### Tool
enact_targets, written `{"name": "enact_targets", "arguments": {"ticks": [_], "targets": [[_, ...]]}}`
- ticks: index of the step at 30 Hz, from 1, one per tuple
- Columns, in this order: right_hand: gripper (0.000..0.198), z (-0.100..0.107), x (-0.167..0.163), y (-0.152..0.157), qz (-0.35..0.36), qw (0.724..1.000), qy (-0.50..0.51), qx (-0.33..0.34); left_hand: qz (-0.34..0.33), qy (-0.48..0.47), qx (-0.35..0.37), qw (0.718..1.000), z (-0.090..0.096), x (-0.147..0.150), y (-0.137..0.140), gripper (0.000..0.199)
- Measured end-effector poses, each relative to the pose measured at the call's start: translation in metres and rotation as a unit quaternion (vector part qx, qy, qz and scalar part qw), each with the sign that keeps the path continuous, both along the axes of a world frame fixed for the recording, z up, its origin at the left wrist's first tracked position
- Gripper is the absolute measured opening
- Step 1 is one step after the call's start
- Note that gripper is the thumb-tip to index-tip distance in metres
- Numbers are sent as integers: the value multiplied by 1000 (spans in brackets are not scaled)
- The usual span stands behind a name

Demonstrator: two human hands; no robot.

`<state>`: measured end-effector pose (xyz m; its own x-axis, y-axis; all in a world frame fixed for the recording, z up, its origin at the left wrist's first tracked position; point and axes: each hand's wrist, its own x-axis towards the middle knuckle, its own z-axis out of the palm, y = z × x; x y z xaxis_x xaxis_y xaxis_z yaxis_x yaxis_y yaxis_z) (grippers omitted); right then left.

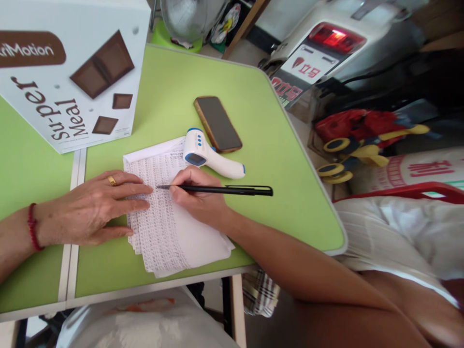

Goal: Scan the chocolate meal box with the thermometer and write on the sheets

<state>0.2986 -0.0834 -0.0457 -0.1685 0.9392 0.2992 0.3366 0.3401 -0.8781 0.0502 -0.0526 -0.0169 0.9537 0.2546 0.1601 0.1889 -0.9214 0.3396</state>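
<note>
My right hand [197, 195] is closed round a black pen [235, 190], its tip touching a sheet covered in rows of handwriting. This sheet tops a small stack of paper [203, 241] on the green table. My left hand [105, 205] lies flat, fingers spread, with the fingertips on the paper's left edge. It wears a gold ring and a red bracelet [32, 227]. Just above the right hand, a white and blue infrared thermometer [213, 157] lies on the top of the paper and the table. Behind the thermometer rests a dark-screened phone [219, 123] in a brown case.
A large white box [94, 116] printed with chocolate pieces stands at the back left of the green table [286, 193]. Beyond the table are a fan [183, 19], a white scooter's tail light [337, 37], yellow-handled objects [348, 157] and white cloth [384, 227] beside bare skin.
</note>
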Motion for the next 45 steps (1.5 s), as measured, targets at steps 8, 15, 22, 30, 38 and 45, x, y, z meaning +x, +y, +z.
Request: {"name": "enact_targets", "arguments": {"ticks": [8, 15, 22, 30, 38, 45], "targets": [[10, 1, 0, 0, 21, 1000, 8, 5, 1, -2, -3, 1000, 0, 0, 1, 37], [10, 0, 1, 0, -2, 1000, 5, 14, 1, 0, 0, 1000, -1, 1, 1, 37], [10, 0, 1, -1, -1, 1000, -1, 11, 1, 5, 1, 1000, -1, 0, 2, 37], [11, -1, 2, -2, 2, 1000, -9, 3, 3, 2, 5, 1000, 0, 0, 1, 37], [11, 1, -1, 0, -17, 1000, 17, 10, 3, -1, 3, 1000, 0, 0, 1, 37], [11, 2, 0, -1, -19, 1000, 13, 8, 3, 5, -1, 1000, 1, 0, 1, 37]]}}
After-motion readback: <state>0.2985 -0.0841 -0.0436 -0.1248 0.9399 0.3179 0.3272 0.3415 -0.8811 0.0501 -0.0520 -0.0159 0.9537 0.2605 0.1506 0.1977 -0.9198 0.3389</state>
